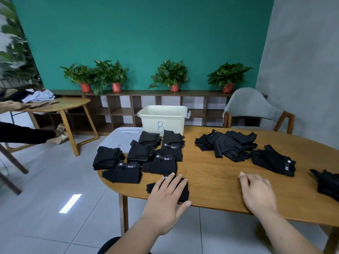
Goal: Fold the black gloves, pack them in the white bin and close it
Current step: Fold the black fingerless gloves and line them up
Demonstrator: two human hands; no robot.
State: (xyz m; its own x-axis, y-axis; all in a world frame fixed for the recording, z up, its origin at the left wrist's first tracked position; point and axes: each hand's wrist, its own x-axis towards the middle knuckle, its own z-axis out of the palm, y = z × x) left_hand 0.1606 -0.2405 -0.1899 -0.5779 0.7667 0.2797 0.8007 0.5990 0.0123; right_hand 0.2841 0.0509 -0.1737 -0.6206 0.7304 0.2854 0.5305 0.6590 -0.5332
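Observation:
My left hand (167, 194) lies flat with straight fingers on a folded black glove (184, 194) near the table's front edge. My right hand (256, 191) hovers or rests on bare wood to the right, fingers loosely bent, holding nothing. Several folded black gloves (139, 158) lie in rows at the left of the table. An unfolded heap of black gloves (227, 145) sits right of centre, another glove (273, 160) beside it, and one more glove (328, 184) at the right edge. The white bin (163, 118), marked B, stands open at the back. Its white lid (119, 140) lies flat to its left.
The oval wooden table (216, 182) has free wood between my hands. A grey chair (253, 109) stands behind it at the right. A round side table (60, 105) and a person's leg (27, 132) are at the left. Potted plants (170, 76) line a shelf by the green wall.

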